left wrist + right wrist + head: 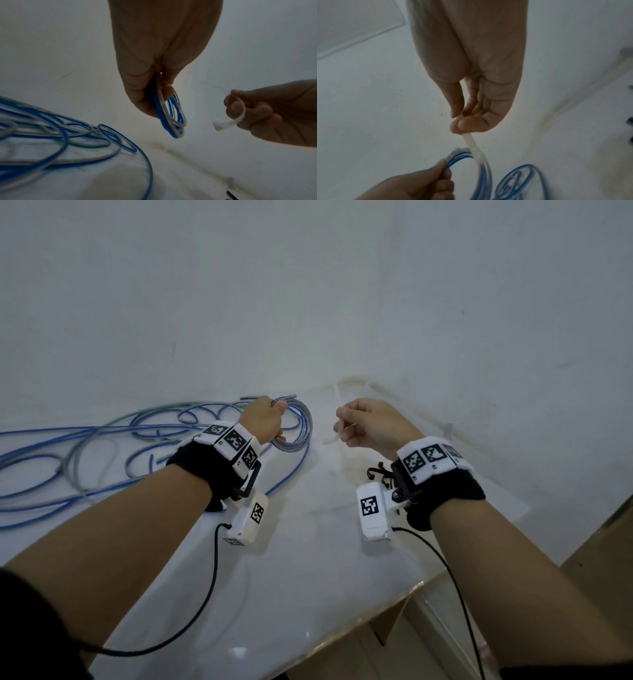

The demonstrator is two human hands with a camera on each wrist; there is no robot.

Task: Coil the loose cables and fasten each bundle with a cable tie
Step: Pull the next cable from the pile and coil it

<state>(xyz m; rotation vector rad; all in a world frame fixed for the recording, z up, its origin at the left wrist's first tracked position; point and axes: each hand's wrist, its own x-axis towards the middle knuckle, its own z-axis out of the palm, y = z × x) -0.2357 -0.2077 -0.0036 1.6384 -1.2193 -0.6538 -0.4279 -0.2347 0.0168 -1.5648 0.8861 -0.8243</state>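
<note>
Left hand [263, 419] grips a small coil [296, 426] of blue and clear-grey cable, several turns bunched in a tight oval, fingers curled round 1 side, held above the white table [308, 577]. In the left wrist view the loops hang below the fingers [137, 94], blue strands beside translucent ones. Right hand [373, 424] pinches a white translucent cable tie [473, 146] between thumb and fingertips; flat strip, bent, head end free, close to the coil; contact unclear. Loose cables [85, 453], blue with 1 greenish length, sprawl over the table's left half.
</note>
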